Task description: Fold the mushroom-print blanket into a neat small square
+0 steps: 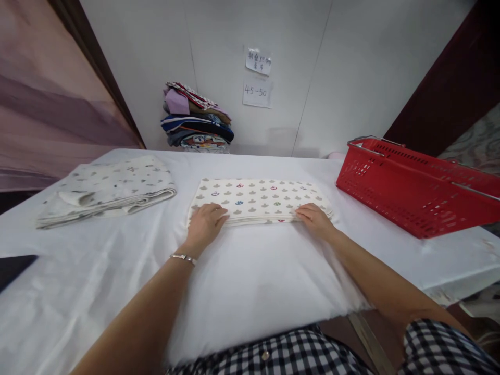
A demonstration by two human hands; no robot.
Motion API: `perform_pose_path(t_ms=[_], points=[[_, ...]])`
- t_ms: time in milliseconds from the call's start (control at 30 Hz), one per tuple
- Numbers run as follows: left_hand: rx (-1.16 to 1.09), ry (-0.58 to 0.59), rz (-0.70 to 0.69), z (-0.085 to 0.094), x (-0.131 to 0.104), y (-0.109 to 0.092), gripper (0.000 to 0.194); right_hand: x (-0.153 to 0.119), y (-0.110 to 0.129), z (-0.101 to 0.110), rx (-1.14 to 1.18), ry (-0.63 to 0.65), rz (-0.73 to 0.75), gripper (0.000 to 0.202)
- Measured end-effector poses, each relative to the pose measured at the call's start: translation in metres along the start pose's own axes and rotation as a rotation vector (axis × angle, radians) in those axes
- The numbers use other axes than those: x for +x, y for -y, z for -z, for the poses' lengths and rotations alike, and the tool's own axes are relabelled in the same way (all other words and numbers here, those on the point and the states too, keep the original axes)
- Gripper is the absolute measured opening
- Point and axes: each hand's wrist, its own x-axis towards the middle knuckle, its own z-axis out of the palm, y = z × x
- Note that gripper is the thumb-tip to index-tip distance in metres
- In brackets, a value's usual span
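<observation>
Folded cloth (258,200), one: cream, printed with rows of grey motifs and a few in pink, blue and green; layered, long and narrow, flat on the white-covered table (253,276). The landmark for all places below.

Left hand (205,221), one: partly open, fingers gently bent, laid over the near left corner of the folded cloth, thumb along its near edge. Silver-toned bracelet (183,257) at the wrist.

Right hand (315,219), one: partly open, fingers extended, resting on the near edge of the folded cloth towards its right end.

Second cloth (117,182), one: white with small dark grey motifs, folded in layers less evenly, left of the folded cloth and apart from it.

Basket (414,187), one: red, perforated sides, metal handles; right of the folded cloth, apart from it.

Fabric pile (197,125), one: mixed colours, blue, lilac, red and patterned; beyond the folded cloth, to the left.

Paper notes (257,92), two: white, handwritten, one above the other on the pale wall (351,67) beyond the folded cloth; the lower reads "45-50".

Dark flat item (14,268), one: partly in view, nearer than the folded cloth, far left; kind cannot be told.
</observation>
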Motion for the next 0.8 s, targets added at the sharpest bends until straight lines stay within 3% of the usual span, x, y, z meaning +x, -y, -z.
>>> perform_pose_path(t_ms=[167,433,533,800], points=[[-0.096,0.078,-0.071,-0.008,0.000,-0.003,0.033,0.008,0.002,-0.007,0.002,0.074,0.032,0.030],[-0.138,0.066,-0.043,-0.010,-0.001,0.001,0.032,0.011,0.007,-0.010,0.027,0.063,-0.041,0.028],[-0.159,0.071,-0.033,-0.010,-0.001,0.002,0.031,0.007,0.012,-0.007,0.008,0.015,-0.014,0.029],[-0.175,0.070,-0.028,-0.008,0.000,0.004,0.029,-0.001,0.007,-0.012,-0.056,0.044,0.095,0.035]])
